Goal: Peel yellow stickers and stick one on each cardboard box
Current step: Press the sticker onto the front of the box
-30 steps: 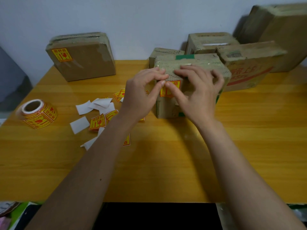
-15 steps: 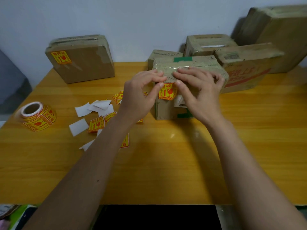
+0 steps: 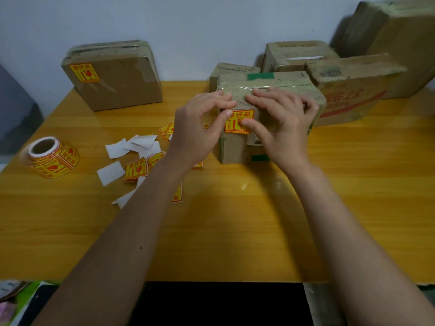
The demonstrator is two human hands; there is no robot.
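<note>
Sticker (image 3: 239, 122): thin, limp, tacky paper, lying on front face of middle box (image 3: 266, 90) at twelve o'clock. Pressed flat by left hand (image 3: 200, 128) and right hand (image 3: 280, 123), thumbs down, neither grasping. Best handled by edges.

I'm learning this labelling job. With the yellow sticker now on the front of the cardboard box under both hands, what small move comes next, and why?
Probably smooth the yellow sticker flat with the thumbs, then let go. Both the left hand and right hand rest on the small taped cardboard box, thumbs at the sticker's edges, so it looks placed but not yet fully rubbed down.
</note>
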